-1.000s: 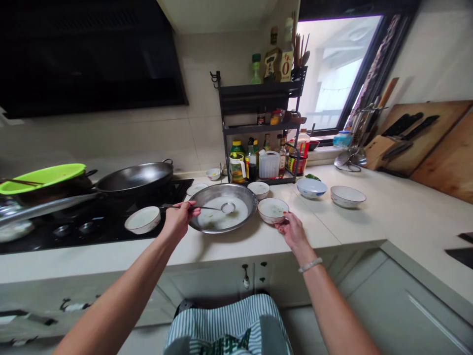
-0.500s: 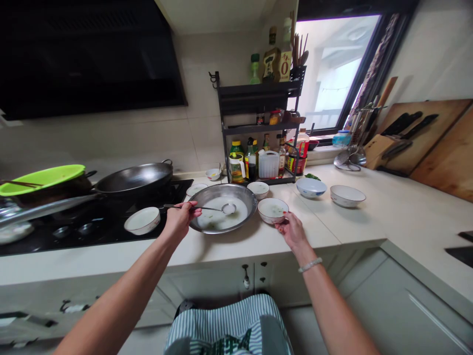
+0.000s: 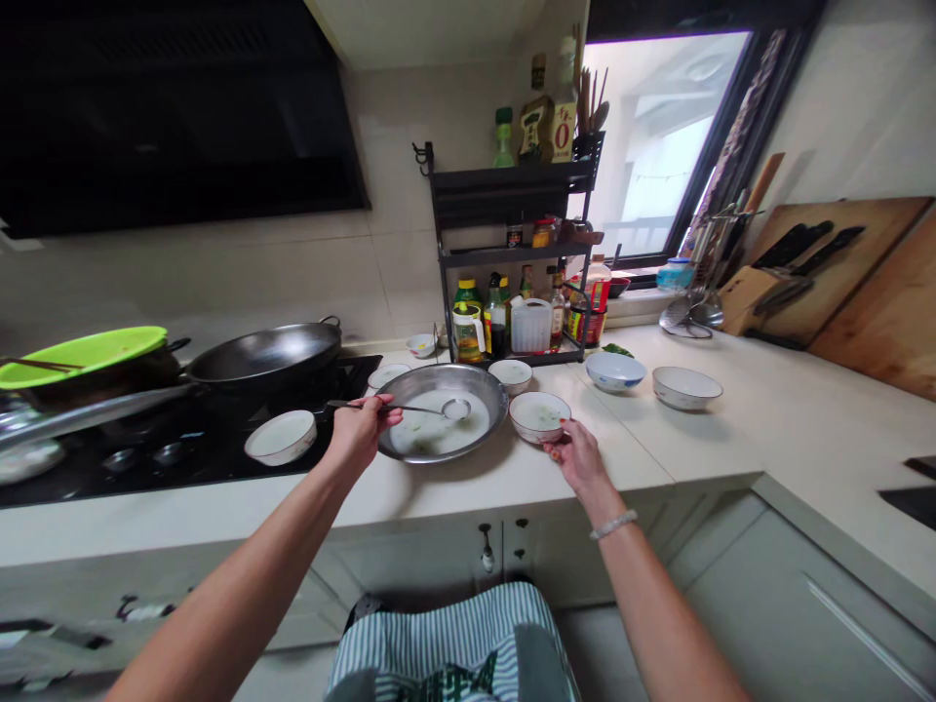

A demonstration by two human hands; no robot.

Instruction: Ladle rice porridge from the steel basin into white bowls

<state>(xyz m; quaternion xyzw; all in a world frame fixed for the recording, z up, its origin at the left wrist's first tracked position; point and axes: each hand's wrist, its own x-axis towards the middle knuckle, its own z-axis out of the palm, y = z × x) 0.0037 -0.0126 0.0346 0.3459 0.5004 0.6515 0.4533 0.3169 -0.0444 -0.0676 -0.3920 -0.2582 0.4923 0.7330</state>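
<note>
In my left hand [image 3: 358,432] is the dark handle of a ladle [image 3: 456,409], its bowl over the white liquid in a wide steel basin [image 3: 498,421]. Green bits show in that liquid. My right hand [image 3: 576,448] grips the near right side of a patterned bowl [image 3: 539,432], thumb by the rim and fingers low on its wall. The bowl holds white liquid with green bits and is just right of the basin. Behind it is another filled bowl [image 3: 510,377], and one more bowl [image 3: 389,373] is partly hidden behind the basin.
A filled white bowl [image 3: 282,450] stands at the stove's edge, near a wok [image 3: 267,356]. To the right are a blue-patterned bowl [image 3: 615,378] and a white bowl [image 3: 685,398]. A black rack [image 3: 512,258] of bottles backs the counter; a knife block [image 3: 753,292] is farther right.
The ladle and my left hand have shifted very slightly to the right over the basin. My right hand keeps its grip on the bowl.
</note>
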